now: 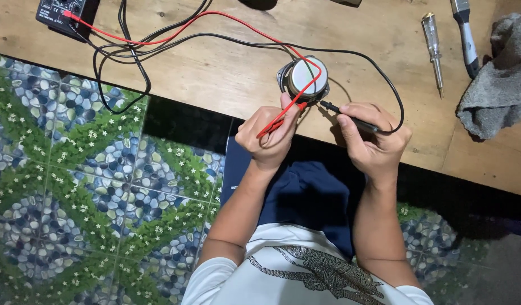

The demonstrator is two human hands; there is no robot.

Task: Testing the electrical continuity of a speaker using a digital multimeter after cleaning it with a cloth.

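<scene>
A small round speaker [306, 77] with a shiny metal magnet lies on the wooden table [226, 68] near its front edge. My left hand [269, 134] grips a red test probe [283, 117], its tip touching the speaker's left side. My right hand [370, 135] pinches a black test probe [351, 117], whose tip points at the speaker's lower right rim. Red and black leads [175, 35] run back across the table to a black multimeter [62, 12] at the far left.
A tester screwdriver [433, 48] and a grey-handled tool [465, 36] lie at the table's right, beside a crumpled grey cloth [500, 79]. Patterned pebble-and-leaf floor tiles [79, 169] spread below the table edge. Dark blue shorts [305, 195] cover my lap.
</scene>
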